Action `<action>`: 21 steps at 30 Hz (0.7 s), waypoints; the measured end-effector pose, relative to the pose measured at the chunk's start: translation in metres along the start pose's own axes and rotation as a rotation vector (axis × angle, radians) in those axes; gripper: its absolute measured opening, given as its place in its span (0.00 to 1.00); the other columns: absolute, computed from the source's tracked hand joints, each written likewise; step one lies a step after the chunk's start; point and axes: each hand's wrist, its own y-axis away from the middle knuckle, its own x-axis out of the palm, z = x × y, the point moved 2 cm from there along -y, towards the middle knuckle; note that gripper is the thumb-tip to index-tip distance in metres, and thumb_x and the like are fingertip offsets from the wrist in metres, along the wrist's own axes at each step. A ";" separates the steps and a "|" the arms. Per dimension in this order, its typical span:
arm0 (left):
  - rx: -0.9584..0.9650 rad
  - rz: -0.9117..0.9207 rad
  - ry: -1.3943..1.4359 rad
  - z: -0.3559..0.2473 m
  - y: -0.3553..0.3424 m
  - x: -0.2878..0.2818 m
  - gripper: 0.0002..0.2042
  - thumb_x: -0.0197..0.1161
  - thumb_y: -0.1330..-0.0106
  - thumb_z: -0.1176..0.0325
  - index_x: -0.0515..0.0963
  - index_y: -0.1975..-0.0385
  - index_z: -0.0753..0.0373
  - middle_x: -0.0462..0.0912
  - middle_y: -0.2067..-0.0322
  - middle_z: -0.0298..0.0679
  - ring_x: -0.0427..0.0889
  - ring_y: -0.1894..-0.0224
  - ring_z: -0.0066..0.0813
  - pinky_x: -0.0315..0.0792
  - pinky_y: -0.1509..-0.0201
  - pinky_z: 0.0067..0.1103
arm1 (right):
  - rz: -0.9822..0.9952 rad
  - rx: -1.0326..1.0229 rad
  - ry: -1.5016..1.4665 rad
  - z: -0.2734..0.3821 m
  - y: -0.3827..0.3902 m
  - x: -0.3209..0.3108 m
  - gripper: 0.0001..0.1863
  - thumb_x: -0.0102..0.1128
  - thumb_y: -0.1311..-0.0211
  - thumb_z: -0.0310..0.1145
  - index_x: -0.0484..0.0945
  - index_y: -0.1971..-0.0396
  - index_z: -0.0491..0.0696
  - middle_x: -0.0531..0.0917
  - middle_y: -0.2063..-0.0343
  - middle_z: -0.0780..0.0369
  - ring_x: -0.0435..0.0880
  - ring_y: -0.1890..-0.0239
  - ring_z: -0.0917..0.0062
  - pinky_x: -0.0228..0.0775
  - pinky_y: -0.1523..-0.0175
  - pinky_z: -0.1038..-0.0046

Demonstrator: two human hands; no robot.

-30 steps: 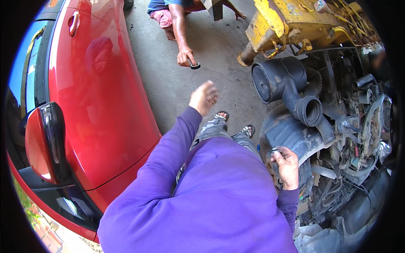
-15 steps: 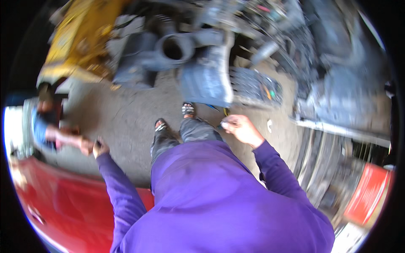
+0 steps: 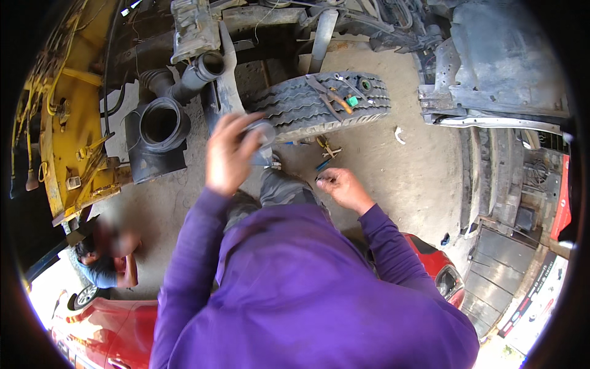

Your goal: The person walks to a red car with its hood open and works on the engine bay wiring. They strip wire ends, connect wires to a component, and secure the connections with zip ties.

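My left hand is raised in front of me, its fingers smeared by motion. At its fingertips is a greyish, see-through round thing that I cannot name. My right hand is lower and to the right, thumb and fingers pinched on a small dark piece, mostly hidden. Beyond both hands a large tyre lies on the ground. Pliers, an orange-handled tool, a spanner and a small green thing rest on its tread.
Tools with yellow and blue parts lie on the floor before the tyre. A black duct and yellow machine frame stand left. Another person crouches at lower left beside a red car. A vehicle panel is at right.
My left hand has come up and right, away from the other person's hands. My right hand stays pinched in about the same place. The view has turned.
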 end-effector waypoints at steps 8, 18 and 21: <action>0.028 0.322 -0.746 0.036 -0.188 0.191 0.13 0.69 0.40 0.61 0.81 0.59 0.59 0.87 0.58 0.51 0.85 0.52 0.55 0.78 0.50 0.42 | -0.166 0.056 -0.141 -0.023 -0.018 -0.055 0.17 0.64 0.34 0.36 0.84 0.54 0.38 0.89 0.61 0.52 0.89 0.57 0.66 0.78 0.50 0.68; -0.137 0.523 -0.906 0.065 -0.207 0.212 0.23 0.69 0.44 0.50 0.83 0.56 0.62 0.87 0.59 0.51 0.87 0.53 0.48 0.81 0.48 0.39 | -0.247 0.038 -0.222 -0.006 -0.018 -0.098 0.15 0.65 0.33 0.33 0.84 0.53 0.39 0.89 0.60 0.56 0.86 0.58 0.75 0.76 0.50 0.73; 0.081 0.212 -0.580 0.058 -0.181 0.193 0.19 0.70 0.42 0.56 0.82 0.59 0.65 0.85 0.59 0.54 0.86 0.55 0.53 0.80 0.53 0.39 | -0.357 -0.032 -0.295 -0.003 -0.033 -0.107 0.13 0.64 0.31 0.30 0.82 0.53 0.37 0.86 0.65 0.62 0.82 0.64 0.80 0.76 0.56 0.76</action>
